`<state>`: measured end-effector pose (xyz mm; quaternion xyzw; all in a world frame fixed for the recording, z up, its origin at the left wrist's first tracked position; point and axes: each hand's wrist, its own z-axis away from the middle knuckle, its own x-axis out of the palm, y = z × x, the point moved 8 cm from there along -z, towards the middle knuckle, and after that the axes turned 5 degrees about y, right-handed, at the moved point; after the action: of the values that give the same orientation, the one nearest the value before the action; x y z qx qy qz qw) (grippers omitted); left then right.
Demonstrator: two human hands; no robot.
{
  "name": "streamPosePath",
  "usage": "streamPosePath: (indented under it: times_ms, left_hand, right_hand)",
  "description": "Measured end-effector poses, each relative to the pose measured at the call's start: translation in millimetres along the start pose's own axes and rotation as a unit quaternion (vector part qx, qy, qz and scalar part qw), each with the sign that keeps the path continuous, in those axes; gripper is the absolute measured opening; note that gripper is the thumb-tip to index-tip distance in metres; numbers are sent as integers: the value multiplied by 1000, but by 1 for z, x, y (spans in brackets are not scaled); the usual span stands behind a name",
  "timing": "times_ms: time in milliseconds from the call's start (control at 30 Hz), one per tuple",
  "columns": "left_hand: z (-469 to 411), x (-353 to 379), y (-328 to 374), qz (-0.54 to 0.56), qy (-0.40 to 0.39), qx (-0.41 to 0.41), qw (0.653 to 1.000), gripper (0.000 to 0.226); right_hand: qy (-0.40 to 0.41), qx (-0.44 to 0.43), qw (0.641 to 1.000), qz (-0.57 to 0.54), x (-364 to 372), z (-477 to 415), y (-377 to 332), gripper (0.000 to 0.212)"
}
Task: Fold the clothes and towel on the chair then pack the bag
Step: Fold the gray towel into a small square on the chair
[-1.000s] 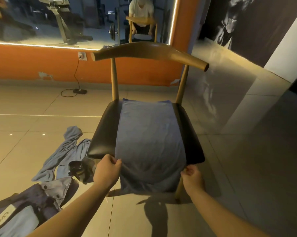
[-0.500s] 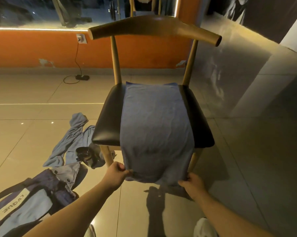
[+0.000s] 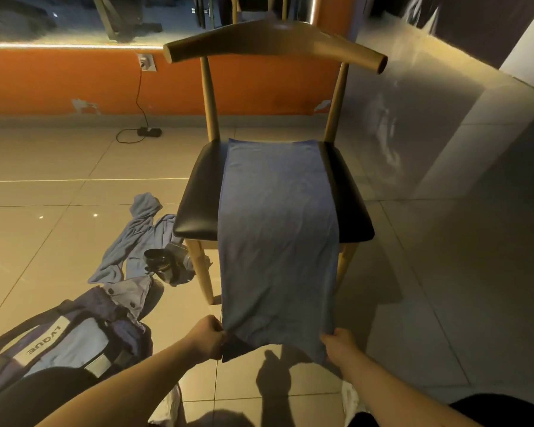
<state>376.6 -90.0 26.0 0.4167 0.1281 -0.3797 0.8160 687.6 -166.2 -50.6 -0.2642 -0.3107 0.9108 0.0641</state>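
Note:
A long blue towel [image 3: 276,229] lies folded lengthwise over the black seat of a wooden chair [image 3: 195,208] and hangs off the front edge. My left hand [image 3: 205,335] pinches its lower left corner, and my right hand [image 3: 339,346] grips the lower right corner. The towel's bottom end is stretched between them, below the seat. A blue garment [image 3: 130,241] lies crumpled on the floor left of the chair. The blue bag [image 3: 62,343] with a white label lies open at the lower left.
A dark bottle [image 3: 164,263] lies on the floor beside the chair's front left leg. A black cable and adapter [image 3: 148,131] run from a wall socket along the orange wall. Tiled floor spreads to the right of the chair.
Both hands have drawn the towel's bottom end down and toward me, so more of it hangs off the seat. The camera has tilted down and nearer to the chair.

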Motion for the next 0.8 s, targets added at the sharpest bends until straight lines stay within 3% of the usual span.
streamPosePath:
  times_ms: [67, 167, 267, 367, 500, 567, 700, 800]
  left_hand:
    - [6, -6, -1, 7, 22, -10, 1000, 23]
    - [14, -19, 4, 3, 46, 7, 999, 29]
    - [31, -29, 14, 43, 37, 19, 998, 30]
    - [63, -38, 29, 130, 41, 23, 990, 25]
    - [104, -46, 53, 228, -5, 62, 972, 15]
    - [110, -51, 58, 227, -17, 85, 970, 19]
    - [113, -71, 61, 146, 70, 157, 974, 35]
    - [120, -91, 75, 117, 140, 230, 956, 26]
  right_hand:
    - [15, 3, 1000, -6, -5, 11, 0, 13]
    - [32, -8, 999, -6, -16, 24, -5, 22]
    - [60, -38, 997, -4, -34, 43, -19, 26]
    - [82, -71, 993, -51, -53, 75, -45, 12]
    - [67, -152, 979, -117, -77, 113, -85, 5]
    - [74, -182, 972, -130, -90, 124, -99, 16]
    - [53, -178, 976, -116, -106, 125, -110, 19]
    - [-13, -145, 972, -182, -110, 124, -114, 28]
